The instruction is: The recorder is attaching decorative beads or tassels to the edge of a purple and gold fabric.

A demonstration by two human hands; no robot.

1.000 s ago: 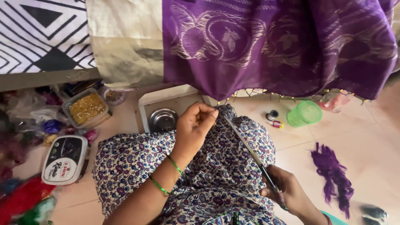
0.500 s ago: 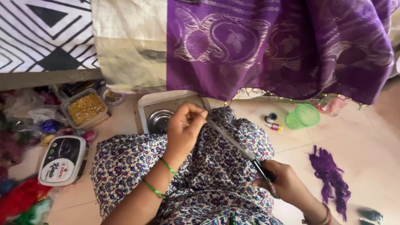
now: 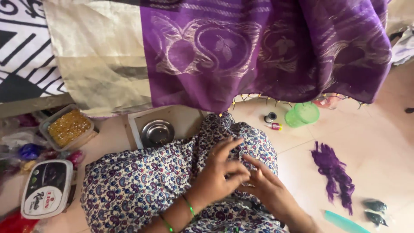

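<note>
My left hand (image 3: 217, 174) and my right hand (image 3: 267, 187) meet on my lap, fingers stretched out and touching, over my blue and purple printed dress (image 3: 142, 181). Both are a little blurred. A dark handle, perhaps the scissors (image 3: 258, 206), shows under my right wrist, lying on the dress. A purple sari with a gold pattern (image 3: 258, 51) hangs from a bed in front of me. Its beaded lower edge (image 3: 276, 98) is just beyond my knee.
A steel bowl (image 3: 158, 133) sits in a white tray (image 3: 133, 127). On the left are a box of golden beads (image 3: 68, 127) and a white lidded box (image 3: 45, 187). On the tiled floor at right lie a green cup (image 3: 302, 114), a thread spool (image 3: 270, 117), purple threads (image 3: 332, 170) and a teal comb (image 3: 345, 222).
My left hand has dropped from the sari's edge to my lap. My right hand no longer holds the scissors up and has come in against the left. The view has shifted right.
</note>
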